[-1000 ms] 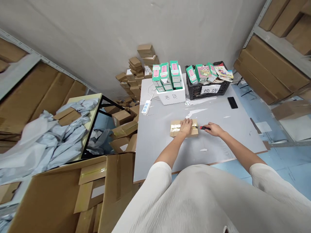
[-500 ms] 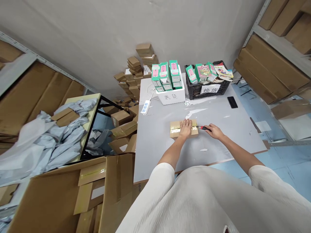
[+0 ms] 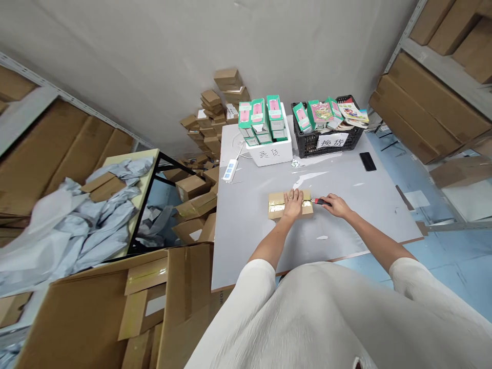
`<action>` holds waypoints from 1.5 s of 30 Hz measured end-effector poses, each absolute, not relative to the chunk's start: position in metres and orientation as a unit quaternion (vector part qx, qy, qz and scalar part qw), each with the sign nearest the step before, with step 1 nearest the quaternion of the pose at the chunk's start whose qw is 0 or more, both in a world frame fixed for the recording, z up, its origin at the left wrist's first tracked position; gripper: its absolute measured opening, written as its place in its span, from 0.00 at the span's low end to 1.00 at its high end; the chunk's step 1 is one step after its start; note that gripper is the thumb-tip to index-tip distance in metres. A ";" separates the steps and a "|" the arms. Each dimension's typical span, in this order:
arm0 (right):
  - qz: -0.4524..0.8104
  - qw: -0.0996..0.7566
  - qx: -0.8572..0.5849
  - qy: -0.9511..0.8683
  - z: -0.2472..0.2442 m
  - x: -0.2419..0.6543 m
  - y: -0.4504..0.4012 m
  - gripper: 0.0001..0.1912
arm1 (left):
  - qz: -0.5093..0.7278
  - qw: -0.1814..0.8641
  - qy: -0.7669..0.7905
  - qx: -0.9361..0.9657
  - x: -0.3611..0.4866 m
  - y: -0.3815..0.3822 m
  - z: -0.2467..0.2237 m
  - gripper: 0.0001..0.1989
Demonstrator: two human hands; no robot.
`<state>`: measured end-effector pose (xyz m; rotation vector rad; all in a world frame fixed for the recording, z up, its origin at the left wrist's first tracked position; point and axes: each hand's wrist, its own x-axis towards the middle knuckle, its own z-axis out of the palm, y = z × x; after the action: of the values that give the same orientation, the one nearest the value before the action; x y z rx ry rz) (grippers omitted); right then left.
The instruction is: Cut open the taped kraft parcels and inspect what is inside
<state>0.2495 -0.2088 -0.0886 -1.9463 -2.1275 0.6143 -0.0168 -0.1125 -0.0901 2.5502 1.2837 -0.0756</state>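
A small brown cardboard box (image 3: 275, 205) with shiny tape along its top lies on the grey table (image 3: 246, 241). My left hand (image 3: 293, 204) rests flat on the box, fingers stretched out across the tape. In my right hand (image 3: 336, 206) is a red and black utility knife (image 3: 321, 202), gripped by its handle. Its front end meets the right end of the box at the tape line; how deep the blade sits cannot be made out.
A white bin (image 3: 271, 154) of green and pink boxes and a black crate (image 3: 326, 143) of boxes and booklets stand at the table's back. A phone (image 3: 368, 161) lies to the right, a power strip (image 3: 230, 170) to the left. A large open carton (image 3: 188, 292) stands at the lower left.
My right hand and the knife have shifted slightly left, bringing the knife's front closer into the end of the box. My left hand stays on the box.
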 end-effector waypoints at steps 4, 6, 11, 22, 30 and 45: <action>0.215 0.111 -0.655 -0.716 -0.093 0.251 -0.211 0.23 | -0.019 0.136 0.443 0.886 -0.017 -0.112 -0.094 0.32; 0.210 0.116 -0.655 -0.717 -0.095 0.248 -0.211 0.24 | -0.014 0.136 0.442 0.886 -0.018 -0.112 -0.095 0.33; 0.195 0.124 -0.652 -0.722 -0.095 0.239 -0.199 0.25 | -0.002 0.145 0.440 0.886 -0.020 -0.113 -0.096 0.33; 0.192 0.131 -0.690 -0.685 -0.076 0.276 -0.198 0.24 | 0.043 0.179 0.422 0.887 -0.045 -0.116 -0.089 0.31; 0.254 0.146 -0.623 -0.725 -0.061 0.187 -0.128 0.22 | 0.056 0.160 0.437 0.883 -0.097 -0.125 -0.087 0.35; 0.289 0.048 -0.671 -0.681 -0.041 0.146 -0.132 0.22 | -0.025 0.190 0.535 0.823 -0.134 -0.116 -0.078 0.14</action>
<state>0.1464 -0.1321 -0.0410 -2.0458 -2.0782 0.8805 -0.1342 -0.1163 -0.0777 2.3139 1.5032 -0.0710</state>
